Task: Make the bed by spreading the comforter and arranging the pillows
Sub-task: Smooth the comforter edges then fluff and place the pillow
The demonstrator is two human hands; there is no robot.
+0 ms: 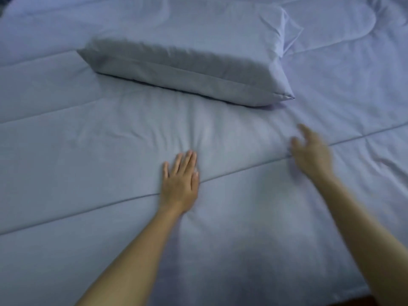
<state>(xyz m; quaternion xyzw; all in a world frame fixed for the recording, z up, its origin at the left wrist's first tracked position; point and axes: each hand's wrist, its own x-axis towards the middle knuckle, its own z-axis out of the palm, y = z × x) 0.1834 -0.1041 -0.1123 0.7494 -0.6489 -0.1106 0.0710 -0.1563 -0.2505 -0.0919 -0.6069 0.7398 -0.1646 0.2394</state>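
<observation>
- Comforter [66, 151]: pale blue-grey and quilted, covering the bed across the whole view. It lies mostly flat on the left, with soft creases towards the middle and right.
- Stitched seam [88, 208]: one of several quilting lines in the comforter. Each runs as a long diagonal from lower left up to upper right, and they divide the cover into broad bands.
- Pillow [187, 62]: lies on top of the comforter, in the upper middle of the view.
  - Its long axis runs left to right, with the right end tilted slightly nearer the camera.
  - The case matches the comforter in colour. It is plump, finely wrinkled along the near top edge, and has a flat hem band along the near side.
  - Loose cloth of the case trails off at the far right end.
- Left hand [180, 184]: palm down on the comforter, on the seam, well short of the pillow.
  - Its fingers [187, 160] are straight and pressed together, with the thumb held out to the left.
  - Creases fan out in the cloth ahead of the fingertips.
- Right hand [312, 155]: motion-blurred, just right of the left hand and near the same seam, below the pillow's right corner.
  - The fingers are apart, loosely bent and hold nothing.
  - Whether the hand touches the cloth cannot be told.
</observation>
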